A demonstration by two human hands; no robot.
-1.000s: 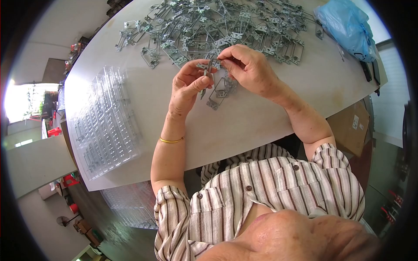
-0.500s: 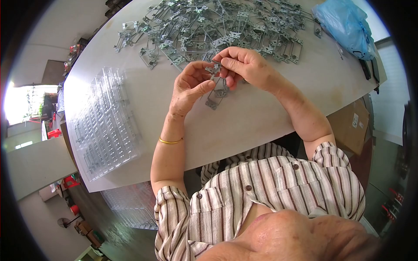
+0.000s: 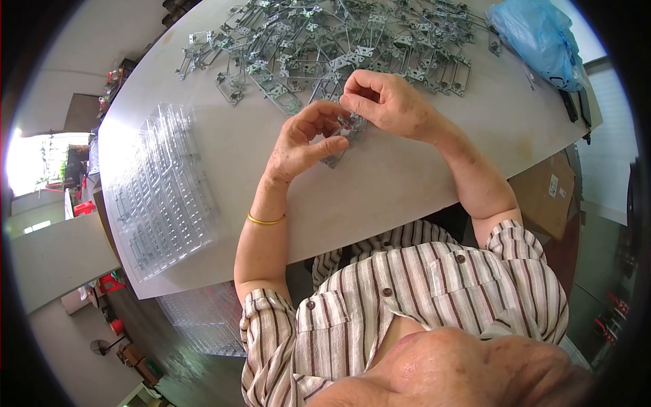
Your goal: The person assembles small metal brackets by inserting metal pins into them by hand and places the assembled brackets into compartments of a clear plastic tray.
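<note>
My left hand (image 3: 302,142) grips a small metal bracket part (image 3: 344,123) between thumb and fingers, in front of the heap. Close beside it on the right, my right hand (image 3: 393,105) has its thumb and forefinger pinched together near the part's upper end; what lies between those fingertips is too small to make out. Under the held part, another metal piece (image 3: 331,161) rests on the white table (image 3: 380,183). A large heap of grey metal brackets with thin rods (image 3: 352,41) spreads across the far side.
Clear plastic trays (image 3: 166,197) are stacked at the table's left. A blue plastic bag (image 3: 539,44) sits at the far right, with dark objects (image 3: 568,107) near the edge. A cardboard box (image 3: 546,197) stands below the right edge; more clear trays (image 3: 203,319) lie below the left edge.
The left hand has shifted slightly right with the metal part, which is now turned at a different angle. The right hand's fingers have drawn back from around the part into a pinch at its top.
</note>
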